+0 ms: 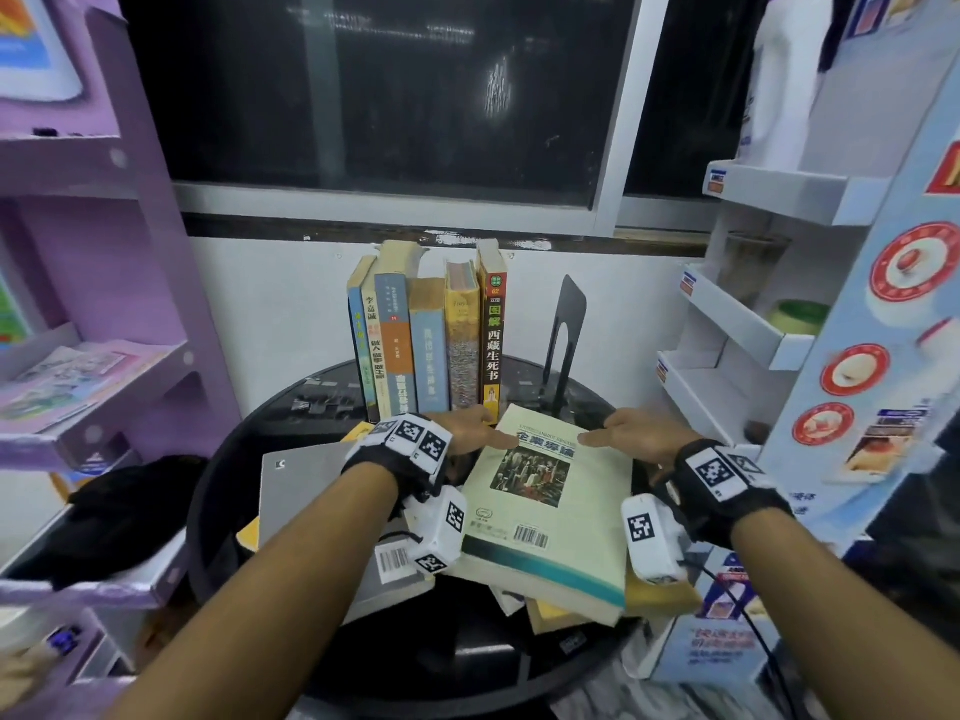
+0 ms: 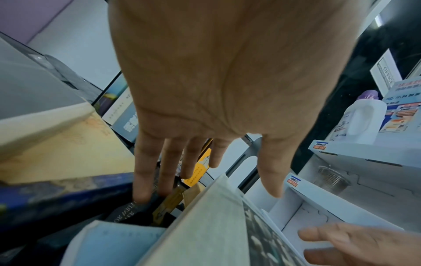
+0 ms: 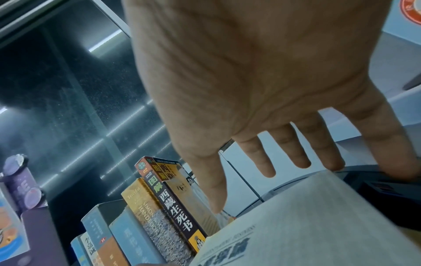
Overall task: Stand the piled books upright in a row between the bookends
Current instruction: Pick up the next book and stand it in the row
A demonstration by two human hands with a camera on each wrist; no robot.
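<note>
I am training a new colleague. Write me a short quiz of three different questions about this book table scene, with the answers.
1. True or false: the pale green book already stands in the upright row.
2. Multiple choice: where is the black bookend? A) left of the row B) right of the row, with a gap C) flat under the pile
3. Fill in: the left hand and right hand both reach the far ____ of the pale green book.

Key: 1 false, it lies flat on the pile; 2 B; 3 edge.
</note>
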